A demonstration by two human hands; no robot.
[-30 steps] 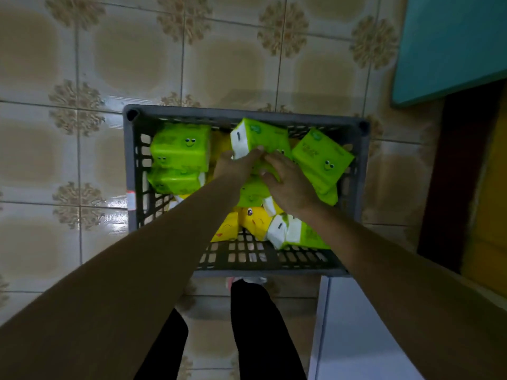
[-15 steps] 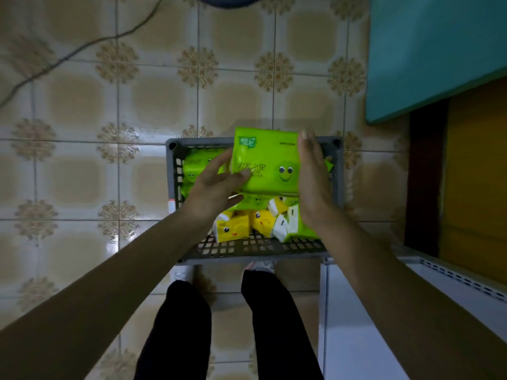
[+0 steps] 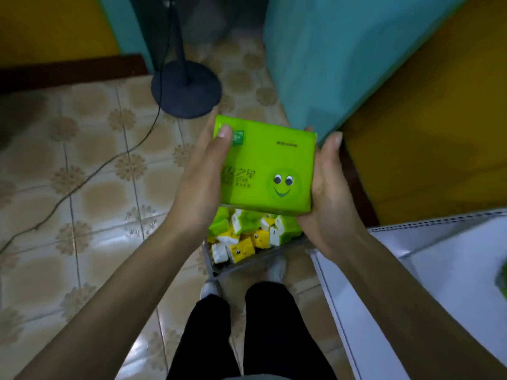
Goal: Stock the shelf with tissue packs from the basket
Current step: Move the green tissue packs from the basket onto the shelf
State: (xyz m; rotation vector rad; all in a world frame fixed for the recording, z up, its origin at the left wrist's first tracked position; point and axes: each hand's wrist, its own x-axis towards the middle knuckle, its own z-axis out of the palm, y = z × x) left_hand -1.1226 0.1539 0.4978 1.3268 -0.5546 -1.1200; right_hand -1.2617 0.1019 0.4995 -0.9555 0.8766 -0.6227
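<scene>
A bright green tissue pack (image 3: 267, 168) with a smiley face is held up in front of me, face toward the camera. My left hand (image 3: 201, 182) grips its left side, thumb on the top corner. My right hand (image 3: 330, 187) clasps its right side and lower edge. Below the pack, mostly hidden by it, the grey basket (image 3: 236, 266) stands on the floor with several green and yellow tissue packs (image 3: 247, 237) inside. The white shelf (image 3: 444, 259) is at the lower right, with a green blur at its right edge.
A dark fan stand base (image 3: 186, 90) and its cable (image 3: 90, 176) sit on the tiled floor ahead. A teal panel (image 3: 329, 58) and yellow wall (image 3: 428, 133) rise at the right. My legs and feet (image 3: 247, 325) are just behind the basket.
Both hands picked the green pack out of the basket and raised it well above it. The view tilted up, showing the fan stand and the shelf.
</scene>
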